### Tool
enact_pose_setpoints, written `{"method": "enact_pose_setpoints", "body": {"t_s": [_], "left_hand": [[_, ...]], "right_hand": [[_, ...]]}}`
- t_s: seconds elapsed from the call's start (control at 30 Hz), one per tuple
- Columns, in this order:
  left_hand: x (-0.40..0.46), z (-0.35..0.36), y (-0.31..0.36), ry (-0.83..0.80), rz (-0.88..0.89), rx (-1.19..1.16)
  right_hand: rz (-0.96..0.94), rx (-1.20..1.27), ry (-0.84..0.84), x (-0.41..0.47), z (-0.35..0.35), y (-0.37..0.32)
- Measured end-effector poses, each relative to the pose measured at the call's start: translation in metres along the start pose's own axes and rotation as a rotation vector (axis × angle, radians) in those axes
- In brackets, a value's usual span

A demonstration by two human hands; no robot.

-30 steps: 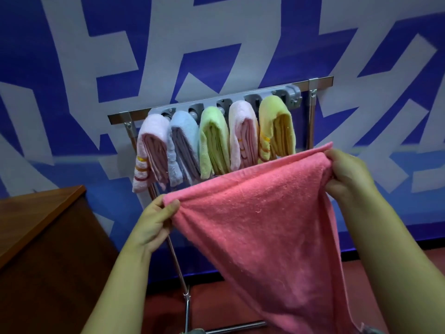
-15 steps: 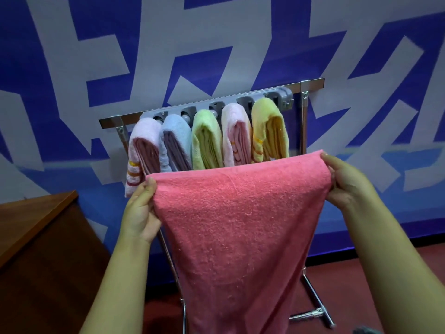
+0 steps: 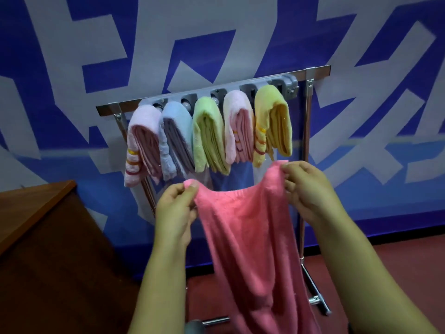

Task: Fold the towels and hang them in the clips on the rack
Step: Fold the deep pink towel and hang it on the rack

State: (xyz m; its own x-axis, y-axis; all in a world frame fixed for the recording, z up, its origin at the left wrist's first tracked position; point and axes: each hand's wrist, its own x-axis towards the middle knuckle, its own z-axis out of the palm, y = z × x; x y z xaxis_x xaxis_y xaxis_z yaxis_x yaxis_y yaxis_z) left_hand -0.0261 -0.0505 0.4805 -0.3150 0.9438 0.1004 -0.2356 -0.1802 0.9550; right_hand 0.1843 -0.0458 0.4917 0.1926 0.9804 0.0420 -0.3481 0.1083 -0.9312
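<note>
At the far left a brown wooden desk [image 3: 31,213] stands against the blue and white wall [image 3: 216,32]; nothing shows on the part of its top that is in view. To its right the metal rack [image 3: 307,145] carries a grey clip bar [image 3: 284,80], and five folded towels hang from it in a row: a pale pink striped towel [image 3: 142,143] at the left end, then a light blue towel [image 3: 175,136], a green towel [image 3: 209,133], a pink towel [image 3: 237,126] and a yellow towel [image 3: 272,119]. One clip [image 3: 290,89] at the right end of the bar looks free.

Below and in front of the row, the person holds a coral pink towel [image 3: 243,237] in the air. The left hand [image 3: 175,208] pinches its upper left corner between thumb and fingers; the right hand [image 3: 305,186] pinches the upper right corner, raised a little higher, just under the yellow towel. The two grips are near each other, so the top edge sags between them and the cloth hangs in loose folds toward the red floor [image 3: 397,273].

The step in hand appears to be the folding of this sixth towel, with the corners being brought together. The next move likely calls for meeting the corners squarely, taking both in one grip, smoothing the doubled cloth and folding again until it is narrow enough for the free clip. The slack middle could bunch unevenly if the edges are not aligned first.
</note>
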Motion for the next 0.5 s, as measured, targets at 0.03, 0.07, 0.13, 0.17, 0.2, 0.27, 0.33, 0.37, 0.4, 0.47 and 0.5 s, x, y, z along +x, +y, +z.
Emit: {"method": "enact_pose_setpoints", "body": {"t_s": [0.03,0.07,0.13,0.17,0.2,0.27,0.33,0.37,0.4,0.47,0.5], "left_hand": [[-0.007,0.008,0.0,-0.028,0.021,0.045],[-0.014,0.016,-0.001,-0.051,0.041,0.083],[-0.028,0.031,-0.001,-0.082,0.08,0.146],[-0.033,0.037,-0.002,-0.094,0.098,0.173],[-0.038,0.04,-0.003,-0.101,0.118,0.203],[-0.043,0.043,-0.004,-0.106,0.162,0.26],[-0.046,0.044,-0.004,-0.106,0.192,0.284],[-0.049,0.045,-0.004,-0.11,0.204,0.29],[-0.05,0.046,-0.003,-0.113,0.216,0.297],[-0.054,0.047,-0.002,-0.113,0.234,0.307],[-0.055,0.047,-0.001,-0.112,0.24,0.318]], "right_hand": [[-0.013,-0.045,-0.029,-0.007,0.007,0.001],[-0.031,-0.089,-0.054,-0.014,0.012,0.002],[-0.086,-0.187,-0.1,-0.025,0.02,0.005],[-0.116,-0.237,-0.123,-0.03,0.022,0.005],[-0.145,-0.279,-0.145,-0.034,0.024,0.006],[-0.202,-0.345,-0.151,-0.042,0.026,0.006],[-0.246,-0.404,-0.139,-0.045,0.025,0.004],[-0.261,-0.431,-0.14,-0.046,0.025,0.004],[-0.269,-0.456,-0.145,-0.047,0.025,0.004],[-0.278,-0.475,-0.16,-0.048,0.027,0.005],[-0.28,-0.48,-0.163,-0.049,0.028,0.005]]}}
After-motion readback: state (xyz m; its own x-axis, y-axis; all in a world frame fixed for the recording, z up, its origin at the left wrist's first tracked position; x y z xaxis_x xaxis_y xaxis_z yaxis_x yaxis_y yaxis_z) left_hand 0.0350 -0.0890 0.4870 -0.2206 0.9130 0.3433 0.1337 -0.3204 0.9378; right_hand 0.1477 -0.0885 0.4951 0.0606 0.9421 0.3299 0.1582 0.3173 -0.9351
